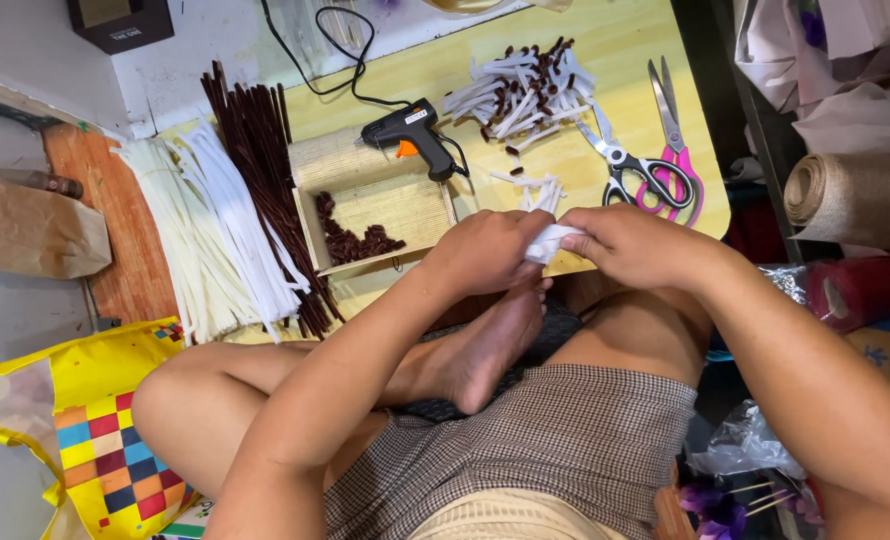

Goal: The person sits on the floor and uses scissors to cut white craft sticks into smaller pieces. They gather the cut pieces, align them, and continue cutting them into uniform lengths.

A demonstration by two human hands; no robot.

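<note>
My left hand (485,250) and my right hand (635,245) meet over the near edge of a low yellow board (625,50), both pinching a small bundle of white pipe-cleaner pieces (550,240). Just beyond my fingers lie a few short white pieces (535,190). Farther back sits a pile of white and brown pieces (525,90). A black glue gun (410,135) with an orange trigger rests left of that pile. I sit cross-legged, one bare foot (485,350) under my hands.
Two pairs of scissors (645,165), one grey, one pink, lie at the right. A shallow woven tray (395,205) holds brown bits. Long white stems (210,240) and brown stems (265,170) lie left. A yellow checked bag (75,430) and a burlap roll (855,195) flank me.
</note>
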